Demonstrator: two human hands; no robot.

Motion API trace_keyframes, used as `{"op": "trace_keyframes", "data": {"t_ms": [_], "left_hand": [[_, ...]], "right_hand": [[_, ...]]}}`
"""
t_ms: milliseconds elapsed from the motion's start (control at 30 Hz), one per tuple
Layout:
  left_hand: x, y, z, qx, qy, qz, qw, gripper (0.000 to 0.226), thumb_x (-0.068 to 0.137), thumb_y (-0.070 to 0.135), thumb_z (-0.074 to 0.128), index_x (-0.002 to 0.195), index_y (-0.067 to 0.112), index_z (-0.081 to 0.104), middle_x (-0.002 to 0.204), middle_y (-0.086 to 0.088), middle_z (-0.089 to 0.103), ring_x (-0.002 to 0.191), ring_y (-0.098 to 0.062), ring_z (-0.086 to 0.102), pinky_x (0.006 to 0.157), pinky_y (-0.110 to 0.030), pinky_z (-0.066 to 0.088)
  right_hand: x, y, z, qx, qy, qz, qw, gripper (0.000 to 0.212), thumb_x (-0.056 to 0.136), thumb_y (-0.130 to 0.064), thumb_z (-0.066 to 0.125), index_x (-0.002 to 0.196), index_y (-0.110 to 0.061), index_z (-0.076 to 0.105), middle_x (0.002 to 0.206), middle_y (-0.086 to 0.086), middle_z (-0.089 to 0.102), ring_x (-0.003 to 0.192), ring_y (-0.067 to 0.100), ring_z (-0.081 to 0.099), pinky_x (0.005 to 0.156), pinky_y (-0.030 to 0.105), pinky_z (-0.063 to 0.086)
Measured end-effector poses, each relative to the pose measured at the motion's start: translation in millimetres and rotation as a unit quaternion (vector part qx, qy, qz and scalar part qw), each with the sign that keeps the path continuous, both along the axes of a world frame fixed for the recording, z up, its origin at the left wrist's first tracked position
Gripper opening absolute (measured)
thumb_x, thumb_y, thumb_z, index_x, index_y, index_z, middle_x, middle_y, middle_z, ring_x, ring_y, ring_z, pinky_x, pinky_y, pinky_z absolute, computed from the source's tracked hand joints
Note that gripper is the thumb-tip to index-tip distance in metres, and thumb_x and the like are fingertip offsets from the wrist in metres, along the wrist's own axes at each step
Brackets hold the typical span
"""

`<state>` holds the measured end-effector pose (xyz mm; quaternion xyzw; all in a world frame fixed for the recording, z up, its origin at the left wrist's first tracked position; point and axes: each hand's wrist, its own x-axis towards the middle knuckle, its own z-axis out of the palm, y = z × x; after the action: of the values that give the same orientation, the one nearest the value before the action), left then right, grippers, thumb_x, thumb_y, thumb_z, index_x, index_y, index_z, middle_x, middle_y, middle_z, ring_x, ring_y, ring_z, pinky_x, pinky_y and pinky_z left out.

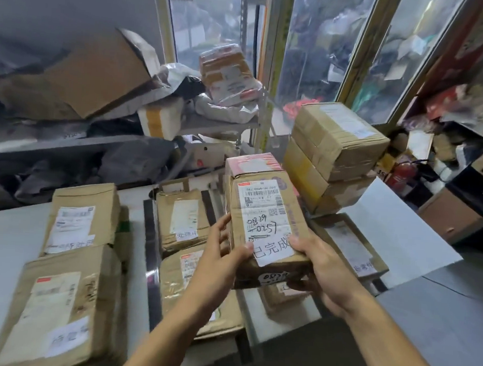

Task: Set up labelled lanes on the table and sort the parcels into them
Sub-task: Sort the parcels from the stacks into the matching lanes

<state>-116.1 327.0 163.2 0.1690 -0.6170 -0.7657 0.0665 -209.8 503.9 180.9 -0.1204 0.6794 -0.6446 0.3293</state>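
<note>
Both my hands hold one brown cardboard parcel point(263, 221) above the middle of the white table point(2, 241). It carries a white shipping label with handwritten numbers and a handwritten paper slip at its near end. My left hand point(224, 255) grips its near left side, thumb on top. My right hand point(318, 268) grips the near right corner. Strips of black tape point(150, 250) run along the table as lane dividers. Two parcels point(82, 218) lie in the left lane, two more point(181, 221) in the middle lane, and a flat one point(349, 243) on the right.
A stack of two taped boxes point(335, 149) stands at the table's far right. A pink-topped box point(253, 162) sits just behind the held parcel. Shelves with grey bags and boxes point(103, 112) fill the back left. A red fire extinguisher point(402, 173) stands at right.
</note>
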Motion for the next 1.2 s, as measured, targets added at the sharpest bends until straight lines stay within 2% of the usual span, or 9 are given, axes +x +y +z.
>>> {"op": "trace_keyframes", "data": {"t_ms": [233, 367, 567, 633, 700, 833, 967, 1100, 1200], "left_hand": [[-8, 47, -28, -0.019, -0.013, 0.023, 0.999, 0.081, 0.063, 0.06, 0.08, 0.13, 0.069, 0.033, 0.124, 0.032, 0.057, 0.121, -0.004, 0.058, 0.094, -0.042, 0.056], [-8, 63, -49, -0.037, -0.038, 0.017, 0.998, 0.079, 0.064, 0.059, 0.08, 0.127, 0.071, 0.033, 0.121, 0.036, 0.057, 0.124, -0.005, 0.056, 0.1, -0.043, 0.053], [-21, 77, -75, -0.046, -0.086, 0.014, 0.995, 0.076, 0.078, 0.036, 0.079, 0.126, 0.067, 0.027, 0.136, 0.023, 0.05, 0.124, -0.001, 0.053, 0.094, -0.023, 0.052], [-27, 79, -86, -0.042, -0.096, 0.023, 0.994, 0.077, 0.085, 0.023, 0.077, 0.131, 0.059, 0.026, 0.139, 0.016, 0.049, 0.124, -0.002, 0.052, 0.094, -0.024, 0.051], [-32, 81, -94, -0.032, -0.102, 0.029, 0.994, 0.076, 0.088, 0.014, 0.074, 0.132, 0.055, 0.027, 0.14, 0.014, 0.048, 0.128, -0.007, 0.05, 0.105, -0.037, 0.047], [-40, 83, -103, -0.035, -0.114, 0.022, 0.993, 0.078, 0.087, 0.02, 0.072, 0.139, 0.05, 0.023, 0.142, 0.016, 0.046, 0.133, -0.007, 0.047, 0.113, -0.044, 0.041], [-46, 82, -111, -0.047, -0.123, 0.017, 0.991, 0.086, 0.077, 0.037, 0.074, 0.145, 0.052, 0.022, 0.145, 0.022, 0.043, 0.135, -0.003, 0.044, 0.11, -0.039, 0.043], [-49, 82, -117, -0.076, -0.131, 0.006, 0.988, 0.082, 0.075, 0.034, 0.073, 0.131, 0.066, 0.022, 0.135, 0.037, 0.042, 0.128, 0.01, 0.044, 0.11, -0.033, 0.043], [-51, 83, -120, -0.084, -0.137, 0.02, 0.987, 0.079, 0.075, 0.028, 0.07, 0.128, 0.062, 0.023, 0.135, 0.033, 0.042, 0.124, 0.011, 0.046, 0.112, -0.037, 0.042]], "right_hand": [[-28, 46, -22, -0.017, -0.018, 0.03, 0.999, 0.036, 0.092, -0.038, 0.059, 0.128, -0.043, 0.06, 0.124, 0.002, 0.071, 0.109, 0.023, 0.07, 0.074, 0.031, 0.06], [-32, 66, -49, 0.006, -0.043, 0.039, 0.998, 0.042, 0.087, -0.046, 0.063, 0.129, -0.044, 0.059, 0.124, 0.002, 0.071, 0.105, 0.022, 0.071, 0.065, 0.025, 0.056], [-47, 75, -87, 0.029, -0.061, 0.042, 0.997, 0.039, 0.082, -0.047, 0.066, 0.121, -0.045, 0.066, 0.119, -0.002, 0.073, 0.095, 0.009, 0.072, 0.064, 0.018, 0.054], [-54, 73, -98, 0.036, -0.059, 0.045, 0.997, 0.041, 0.082, -0.045, 0.066, 0.123, -0.044, 0.066, 0.122, -0.002, 0.072, 0.103, 0.011, 0.071, 0.069, 0.019, 0.055], [-62, 73, -108, 0.041, -0.051, 0.049, 0.997, 0.044, 0.084, -0.043, 0.065, 0.128, -0.04, 0.063, 0.128, -0.002, 0.069, 0.114, 0.015, 0.067, 0.079, 0.021, 0.056], [-77, 75, -128, 0.055, -0.031, 0.069, 0.996, 0.051, 0.09, -0.041, 0.062, 0.139, -0.029, 0.054, 0.134, -0.004, 0.066, 0.126, 0.017, 0.061, 0.099, 0.029, 0.051], [-84, 75, -139, 0.06, -0.032, 0.077, 0.995, 0.057, 0.088, -0.041, 0.063, 0.141, -0.027, 0.052, 0.134, -0.003, 0.066, 0.125, 0.018, 0.061, 0.101, 0.033, 0.051], [-86, 78, -148, 0.083, -0.015, 0.085, 0.993, 0.054, 0.089, -0.036, 0.063, 0.141, -0.028, 0.052, 0.132, -0.007, 0.067, 0.124, 0.014, 0.061, 0.105, 0.036, 0.048], [-83, 80, -153, 0.1, 0.0, 0.095, 0.99, 0.054, 0.088, -0.038, 0.064, 0.139, -0.031, 0.051, 0.13, -0.014, 0.067, 0.123, 0.008, 0.061, 0.103, 0.028, 0.049]]}}
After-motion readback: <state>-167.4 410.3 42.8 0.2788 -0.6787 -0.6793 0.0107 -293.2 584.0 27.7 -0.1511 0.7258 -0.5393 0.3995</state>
